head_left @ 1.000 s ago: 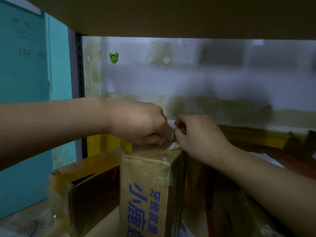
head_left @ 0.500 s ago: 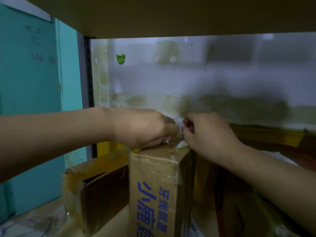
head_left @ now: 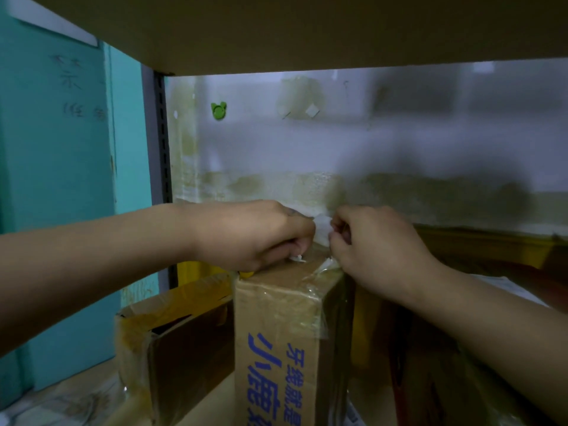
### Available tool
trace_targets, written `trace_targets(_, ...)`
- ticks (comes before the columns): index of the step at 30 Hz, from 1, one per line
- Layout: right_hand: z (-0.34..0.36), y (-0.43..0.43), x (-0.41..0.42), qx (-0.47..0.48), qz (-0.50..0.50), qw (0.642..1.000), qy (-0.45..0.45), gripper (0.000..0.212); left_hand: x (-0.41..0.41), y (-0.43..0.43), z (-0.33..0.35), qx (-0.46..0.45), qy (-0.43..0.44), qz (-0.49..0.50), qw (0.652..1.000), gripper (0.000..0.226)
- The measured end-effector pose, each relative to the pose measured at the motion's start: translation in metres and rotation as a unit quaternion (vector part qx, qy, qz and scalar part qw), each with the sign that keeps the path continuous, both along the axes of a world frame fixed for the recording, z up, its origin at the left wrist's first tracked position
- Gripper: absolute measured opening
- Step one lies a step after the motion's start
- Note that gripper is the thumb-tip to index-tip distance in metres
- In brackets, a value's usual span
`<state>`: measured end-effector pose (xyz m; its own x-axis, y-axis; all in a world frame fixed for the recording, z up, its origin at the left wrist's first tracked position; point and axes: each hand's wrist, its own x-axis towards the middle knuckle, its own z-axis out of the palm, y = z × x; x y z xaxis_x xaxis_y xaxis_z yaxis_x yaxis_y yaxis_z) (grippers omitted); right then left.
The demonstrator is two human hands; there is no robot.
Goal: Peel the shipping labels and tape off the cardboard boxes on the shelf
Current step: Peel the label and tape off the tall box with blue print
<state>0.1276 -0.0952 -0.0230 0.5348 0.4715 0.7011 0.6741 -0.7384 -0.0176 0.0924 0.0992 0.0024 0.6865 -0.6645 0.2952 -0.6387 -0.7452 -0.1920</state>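
A tall cardboard box (head_left: 276, 333) with blue printed characters stands upright on the shelf, its top wrapped in clear tape (head_left: 325, 267). My left hand (head_left: 246, 235) sits curled on the box's top left, fingertips pinching a scrap of white label. My right hand (head_left: 368, 244) is curled at the top right edge and pinches a white label piece (head_left: 322, 226) that stands up between both hands. The fingertips of both hands are partly hidden.
An open brown box (head_left: 172, 333) with yellowish tape lies left of the tall one. Darker boxes (head_left: 430, 379) crowd the right side. The upper shelf board (head_left: 307, 29) hangs low overhead. A white back wall (head_left: 368, 142) and teal panel (head_left: 55, 179) close the space.
The white label piece between my hands has lifted higher off the box top. Both hands stay at the box top; the view has shifted slightly.
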Motion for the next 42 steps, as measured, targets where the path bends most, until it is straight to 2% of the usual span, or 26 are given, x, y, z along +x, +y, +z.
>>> trace_targets(3, 0.000, -0.001, 0.001, -0.004, 0.001, 1.000, -0.003, 0.012, -0.001, -0.001, 0.003, -0.030, 0.026, 0.027, 0.999, 0.009)
trace_targets(7, 0.001, -0.002, 0.002, -0.003, 0.007, 1.000, 0.009, 0.013, -0.002, -0.002, 0.003, -0.034, 0.024, 0.011, 0.999, 0.022)
trace_targets(13, 0.000, -0.001, 0.001, 0.001, 0.008, 1.000, 0.011, 0.013, -0.006, -0.006, 0.002, -0.042, -0.007, -0.003, 0.999, 0.013)
trace_targets(17, 0.001, -0.002, 0.002, 0.000, 0.005, 1.000, 0.015, 0.012, -0.009, -0.009, -0.003, -0.117, 0.046, 0.047, 0.991, 0.011)
trace_targets(24, 0.000, -0.002, 0.001, 0.000, 0.009, 1.000, 0.011, 0.013, -0.010, -0.008, -0.015, -0.242, 0.108, 0.059, 0.962, 0.007)
trace_targets(31, -0.001, -0.001, 0.003, 0.002, 0.009, 1.000, 0.004, 0.015, -0.010, -0.007, -0.019, -0.268, 0.111, 0.080, 0.954, 0.009)
trace_targets(37, -0.002, 0.001, 0.001, 0.004, -0.004, 1.000, 0.000, 0.012, -0.011, -0.011, -0.025, -0.259, 0.053, 0.085, 0.961, 0.016)
trace_targets(42, -0.002, 0.004, -0.002, 0.020, 0.000, 1.000, 0.006, 0.011, -0.017, -0.011, -0.026, -0.238, 0.029, 0.083, 0.967, 0.010)
